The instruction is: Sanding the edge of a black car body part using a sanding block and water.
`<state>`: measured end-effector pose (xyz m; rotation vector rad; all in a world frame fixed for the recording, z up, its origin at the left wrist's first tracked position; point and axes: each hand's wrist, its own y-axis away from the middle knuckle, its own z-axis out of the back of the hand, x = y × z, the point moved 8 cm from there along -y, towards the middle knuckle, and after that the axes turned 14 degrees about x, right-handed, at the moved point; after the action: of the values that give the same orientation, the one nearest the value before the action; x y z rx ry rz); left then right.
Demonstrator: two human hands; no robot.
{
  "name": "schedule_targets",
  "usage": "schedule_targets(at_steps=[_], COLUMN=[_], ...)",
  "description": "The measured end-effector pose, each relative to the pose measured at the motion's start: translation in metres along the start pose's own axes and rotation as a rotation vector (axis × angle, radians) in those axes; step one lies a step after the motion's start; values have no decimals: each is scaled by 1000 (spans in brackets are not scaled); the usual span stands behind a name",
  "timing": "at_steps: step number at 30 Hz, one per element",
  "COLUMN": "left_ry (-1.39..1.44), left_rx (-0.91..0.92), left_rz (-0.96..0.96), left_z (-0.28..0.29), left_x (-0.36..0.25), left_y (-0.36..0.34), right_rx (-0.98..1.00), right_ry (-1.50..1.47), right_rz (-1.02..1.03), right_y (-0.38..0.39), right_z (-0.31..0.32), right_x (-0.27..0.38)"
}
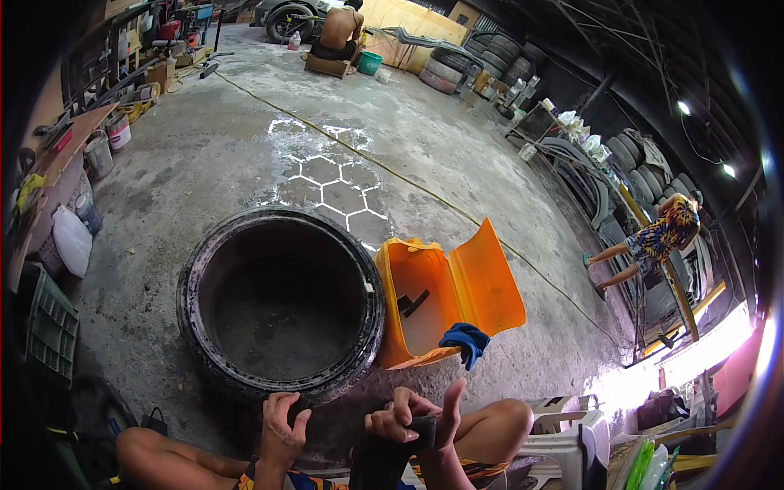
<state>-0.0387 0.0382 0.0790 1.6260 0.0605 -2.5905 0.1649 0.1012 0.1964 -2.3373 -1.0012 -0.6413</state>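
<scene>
Right hand (pixel 412 412) closest to the lens, low between bent knees (pixel 502 426): fingers curled in firmly around a dark block (pixel 422 430), one digit standing straight up.

Left hand (pixel 282 431) to its left, half closed, fingers bent and thumb a little apart from them, at the near rim of a big black tyre (pixel 190 298). Deep shadow at that spot — cannot tell whether this hand holds anything, or whether its fingertips touch the rubber.

Largest first. Grey concrete floor (pixel 196 163) runs to the back of the workshop, white lines in a hexagon pattern painted beyond the tyre. Stacked tyres (pixel 502 53) at the far right. Two other people well apart from the work: one seated low (pixel 336 33) at the back with back turned, one standing (pixel 668 229) at right in a patterned shirt.

Tyre lies flat in front of the knees, its hollow facing up. White plastic chair (pixel 584 441) at lower right. Orange container (pixel 394 339) just beside the tyre on its right, flap folded out to the right. Green crate (pixel 51 322) at far left. Blue cloth (pixel 465 341) draped over the container's near right edge. Smallest: a black piece (pixel 415 304) inside the container.
</scene>
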Motion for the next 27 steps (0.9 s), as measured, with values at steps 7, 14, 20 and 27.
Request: schedule_targets(at_steps=[7, 14, 20, 27], left_ry=[-72, -70, -77, -97], left_rx=[-26, -13, 11, 22], left_rz=[-54, -64, -64, -64], left_z=[5, 2, 2, 2], left_x=[-1, -5, -8, -2], left_y=[1, -4, -3, -1], right_rx=[62, -322, -352, -466], right_ry=[123, -10, -77, -69], right_rz=[137, 230, 217, 249], right_y=[-7, 12, 27, 41], right_z=[47, 163, 203, 223], right_x=[-16, -44, -74, -93])
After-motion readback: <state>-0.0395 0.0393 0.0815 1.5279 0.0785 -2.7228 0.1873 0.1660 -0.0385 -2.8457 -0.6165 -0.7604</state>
